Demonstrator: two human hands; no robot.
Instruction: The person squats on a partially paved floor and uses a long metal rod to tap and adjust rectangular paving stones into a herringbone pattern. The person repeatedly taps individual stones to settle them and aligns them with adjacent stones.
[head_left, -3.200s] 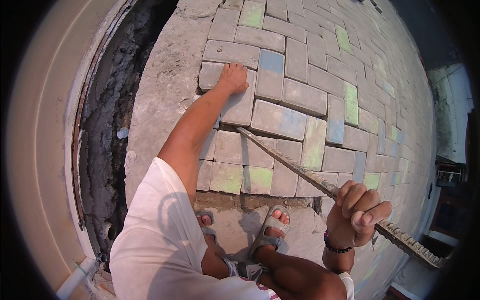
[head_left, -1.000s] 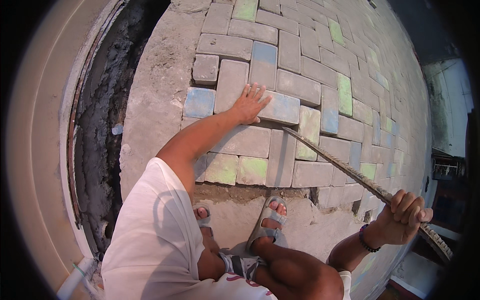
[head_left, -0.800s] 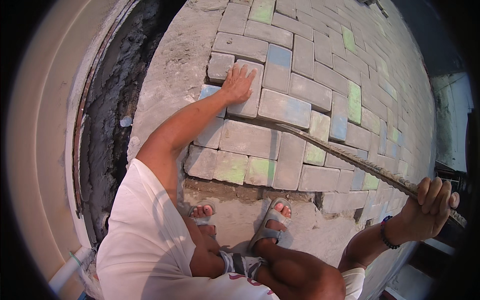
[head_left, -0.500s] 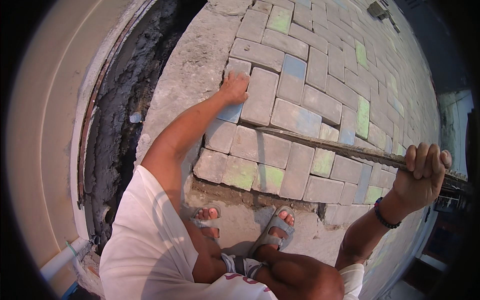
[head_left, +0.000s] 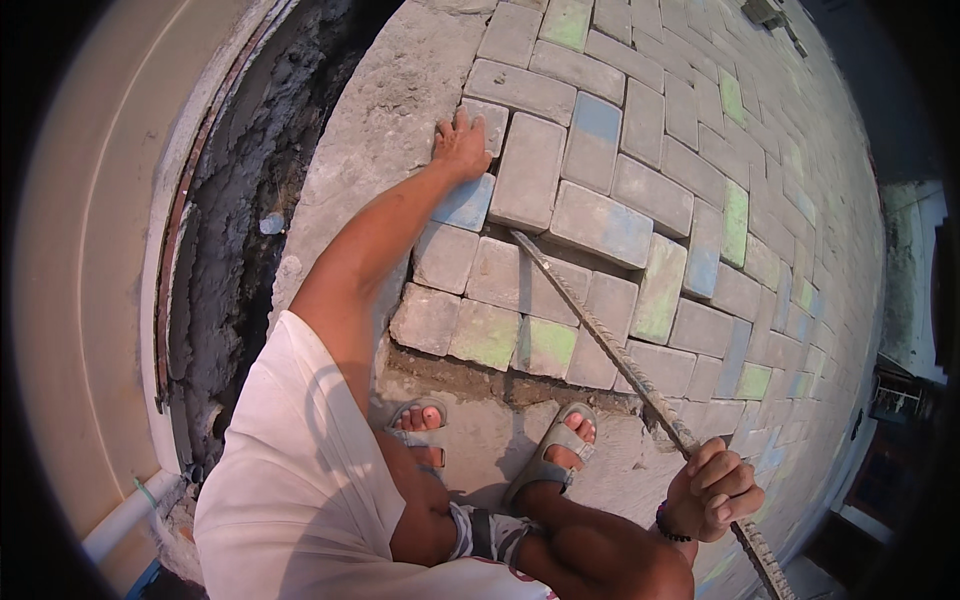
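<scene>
My left hand (head_left: 462,146) rests with fingers apart on a small square paver (head_left: 492,126) at the concrete edge, just above a blue-tinted paver (head_left: 465,202). My right hand (head_left: 712,490) is wrapped round a long, dirty ribbed metal bar (head_left: 585,318). The bar runs diagonally up to a narrow gap between pavers, its tip beside the lower end of an upright grey paver (head_left: 525,170) and the left end of a pale, partly blue paver (head_left: 600,222). Part of the small paver is hidden by my fingers.
Rough concrete (head_left: 350,120) borders the pavers, beside a dark rubble-lined trench (head_left: 230,300) and a beige wall (head_left: 90,270). A white pipe (head_left: 125,520) lies lower left. My sandalled feet stand on concrete (head_left: 505,450). Loose blocks (head_left: 770,20) sit far up the paving.
Since half a second ago, my right hand has moved down and slightly left, swinging the bar steeper. My left hand has shifted slightly upward over the small paver.
</scene>
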